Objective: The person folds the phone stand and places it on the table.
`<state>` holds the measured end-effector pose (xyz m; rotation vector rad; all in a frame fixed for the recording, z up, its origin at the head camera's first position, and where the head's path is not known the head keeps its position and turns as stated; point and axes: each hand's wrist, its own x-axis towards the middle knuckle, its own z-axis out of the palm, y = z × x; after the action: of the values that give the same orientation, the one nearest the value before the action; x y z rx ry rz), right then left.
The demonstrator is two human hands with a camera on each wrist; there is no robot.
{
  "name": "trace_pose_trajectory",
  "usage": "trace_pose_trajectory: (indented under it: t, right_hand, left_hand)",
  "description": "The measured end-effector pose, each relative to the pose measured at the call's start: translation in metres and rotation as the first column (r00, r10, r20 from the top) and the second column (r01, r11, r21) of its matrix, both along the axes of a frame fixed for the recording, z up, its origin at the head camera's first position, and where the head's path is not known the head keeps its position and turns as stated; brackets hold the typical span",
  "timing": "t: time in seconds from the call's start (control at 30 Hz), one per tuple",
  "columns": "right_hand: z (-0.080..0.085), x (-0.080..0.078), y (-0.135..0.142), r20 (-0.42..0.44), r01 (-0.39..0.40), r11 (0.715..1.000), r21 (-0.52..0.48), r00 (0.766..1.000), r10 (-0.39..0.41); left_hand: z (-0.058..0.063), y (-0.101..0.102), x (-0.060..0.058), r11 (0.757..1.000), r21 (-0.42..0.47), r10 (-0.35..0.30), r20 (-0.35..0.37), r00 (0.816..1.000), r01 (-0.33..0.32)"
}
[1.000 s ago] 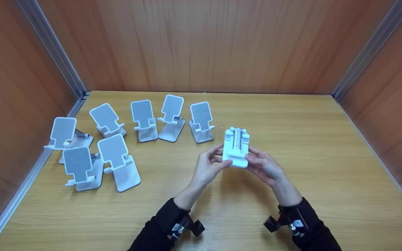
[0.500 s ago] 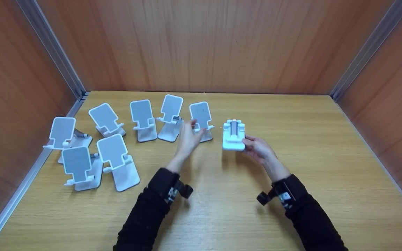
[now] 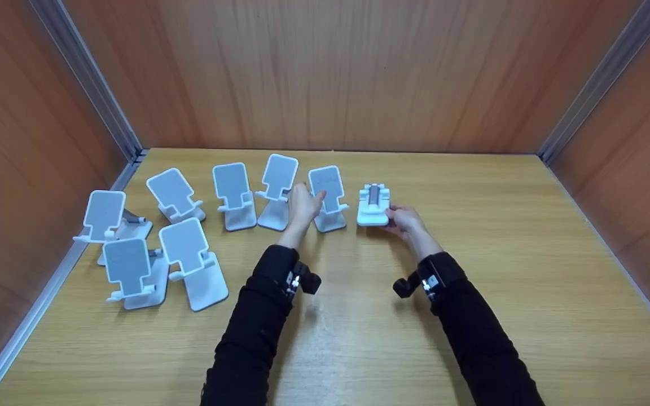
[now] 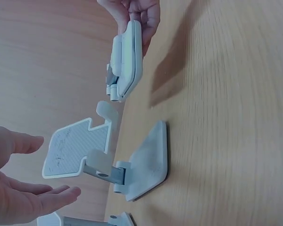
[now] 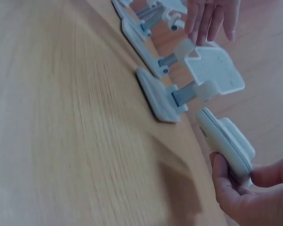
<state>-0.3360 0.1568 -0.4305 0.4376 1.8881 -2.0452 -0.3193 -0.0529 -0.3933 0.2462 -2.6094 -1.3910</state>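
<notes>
A folded white phone stand (image 3: 372, 214) is pinched at its right edge by my right hand (image 3: 407, 221). In the right wrist view this folded stand (image 5: 224, 141) is raised over the table, thumb on one face and fingers under the other; its shadow lies below. My left hand (image 3: 303, 207) is beside an unfolded phone stand (image 3: 328, 186) at the right end of the back row. The left wrist view has the left thumb (image 4: 26, 142) and fingers spread apart around the top plate of that unfolded stand (image 4: 78, 148), with a gap between them.
More unfolded white phone stands stand to the left: one (image 3: 280, 177) right by my left hand, another (image 3: 232, 186) beside it, and several around a near-left stand (image 3: 187, 248). Wooden panels (image 3: 330, 73) wall the table (image 3: 500, 270) at back and sides.
My left hand has let go of the folded stand and moved left and away to the unfolded one. My right hand has carried the folded stand farther back, toward the row.
</notes>
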Motion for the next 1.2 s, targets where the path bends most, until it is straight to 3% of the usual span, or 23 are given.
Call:
trace_pose_trajectory:
  t: [0.07,0.23,0.3,0.37,0.47,0.57,0.63,0.7,0.77,0.8,0.93,1.03,1.1,1.2]
  right_hand:
    - [-0.01,-0.009,-0.001,0.017,0.007,1.0,-0.005,1.0,-0.007]
    - [-0.095,-0.076,0.029,-0.01,-0.02,0.996,-0.088,1.0,0.02]
    - [-0.1,-0.08,0.03,-0.011,-0.024,0.996,-0.083,1.0,0.023]
    - [-0.075,-0.061,0.018,0.023,-0.002,1.0,-0.024,1.0,0.003]
    - [-0.02,-0.014,-0.003,0.05,0.007,1.0,0.027,0.999,-0.008]
    - [-0.014,-0.006,-0.006,0.054,0.007,0.998,0.059,0.999,-0.01]
    - [-0.046,-0.028,0.006,0.011,-0.008,0.999,0.036,1.0,0.007]
    - [-0.077,-0.055,0.019,0.014,-0.011,0.996,0.09,1.0,0.01]
    - [-0.113,-0.085,0.034,-0.03,-0.012,0.994,0.109,0.999,0.016]
    - [-0.124,-0.094,0.038,-0.057,-0.015,0.989,0.144,0.998,0.024]
    - [-0.094,-0.07,0.025,-0.063,-0.007,0.916,0.402,0.997,0.035]
    - [-0.038,-0.026,0.007,-0.015,-0.029,0.846,0.532,0.999,0.043]
    - [-0.02,-0.011,0.003,-0.02,-0.021,0.843,0.538,0.999,0.037]
    - [-0.01,-0.001,0.005,-0.065,0.003,0.849,0.529,0.997,0.037]
  left_hand:
    - [-0.003,0.001,-0.002,1.0,0.007,0.014,0.016,1.0,-0.015]
    - [-0.011,0.001,-0.008,1.0,0.011,0.027,0.013,1.0,-0.027]
    - [-0.014,0.002,-0.01,1.0,0.011,0.025,-0.012,1.0,-0.025]
    - [-0.016,0.002,-0.013,1.0,0.017,0.022,-0.036,0.999,-0.021]
    - [-0.019,0.003,-0.016,0.999,0.025,0.03,-0.062,0.998,-0.028]
    - [-0.022,0.004,-0.017,0.997,0.07,0.05,-0.061,0.997,-0.046]
    - [-0.023,0.005,-0.017,0.992,0.111,0.067,-0.057,0.996,-0.061]
    - [-0.025,0.005,-0.017,0.986,0.153,0.08,-0.07,0.994,-0.069]
    - [-0.027,0.006,-0.016,0.978,0.196,0.086,-0.079,0.993,-0.069]
    - [-0.027,0.007,-0.016,0.972,0.225,0.083,-0.082,0.993,-0.062]
    - [-0.025,0.012,-0.011,0.951,0.307,0.06,-0.087,0.994,-0.03]
    - [-0.021,0.015,-0.006,0.944,0.329,0.041,-0.103,0.994,-0.005]
    - [-0.018,0.016,-0.003,0.936,0.352,0.027,-0.114,0.993,0.015]
    - [-0.014,0.019,0.003,0.912,0.407,0.004,-0.126,0.992,0.048]
